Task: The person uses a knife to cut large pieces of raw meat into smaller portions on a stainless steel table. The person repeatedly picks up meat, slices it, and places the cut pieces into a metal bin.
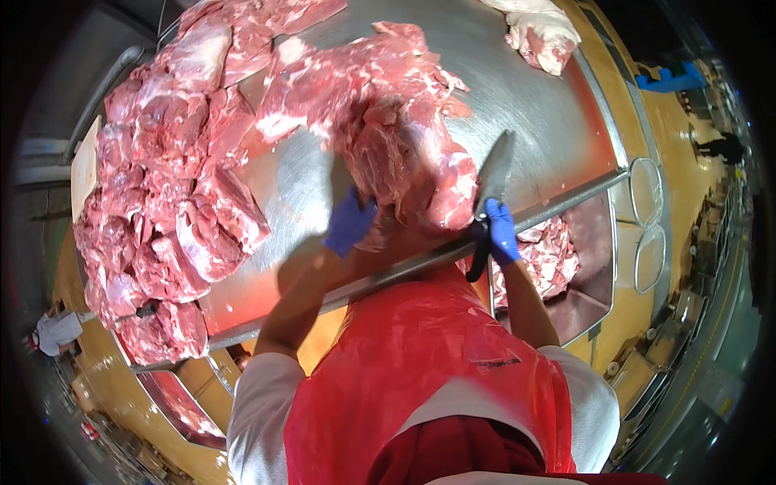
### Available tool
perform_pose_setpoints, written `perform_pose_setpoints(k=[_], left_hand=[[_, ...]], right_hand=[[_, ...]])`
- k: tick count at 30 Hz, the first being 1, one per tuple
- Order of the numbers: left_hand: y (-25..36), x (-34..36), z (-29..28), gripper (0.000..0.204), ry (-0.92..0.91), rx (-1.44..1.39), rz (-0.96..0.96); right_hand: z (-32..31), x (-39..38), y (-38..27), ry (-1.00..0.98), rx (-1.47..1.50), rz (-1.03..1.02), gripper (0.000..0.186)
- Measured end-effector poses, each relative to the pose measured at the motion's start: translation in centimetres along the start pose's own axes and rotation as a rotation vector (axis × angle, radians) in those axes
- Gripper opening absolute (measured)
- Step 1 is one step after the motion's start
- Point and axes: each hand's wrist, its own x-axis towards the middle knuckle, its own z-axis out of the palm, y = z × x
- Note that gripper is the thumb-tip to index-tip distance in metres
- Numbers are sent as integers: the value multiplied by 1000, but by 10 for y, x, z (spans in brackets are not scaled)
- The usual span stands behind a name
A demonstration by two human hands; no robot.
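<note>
A large cut of raw meat (404, 153) lies on the steel table in front of me, its near end close to the table's raised edge. My left hand (350, 223), in a blue glove, closes on the cut's near left edge; the meat partly hides the fingertips. Also gloved in blue, my right hand (502, 231) grips a knife (495, 167) by its black handle just right of the cut. The broad blade points away from me and lies close to the meat's right side.
Many raw meat pieces (162, 194) are heaped along the table's left side. A paler piece (546, 39) lies at the far right. Beyond the raised metal edge (566, 198), a steel bin (594, 267) at the right holds meat trimmings (550, 263). Wire hoops (648, 259) hang beside it.
</note>
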Motion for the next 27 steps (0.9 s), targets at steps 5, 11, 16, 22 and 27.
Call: perform_pose_setpoints(k=[5,11,16,22,27], left_hand=[[59,-2,-18,53,-446,272,-6],[123,7,-38,71,98,473,657],[123,67,-5,75,139,339,858],[120,57,11,71,174,226,899],[94,49,-7,51,57,-462,670]], right_hand=[[2,31,15,-5,240,-88,34],[-25,42,11,-46,484,-80,24],[-18,18,-6,-235,331,31,20],[5,80,-52,-248,414,-163,28],[79,70,-146,-538,312,-258,38]])
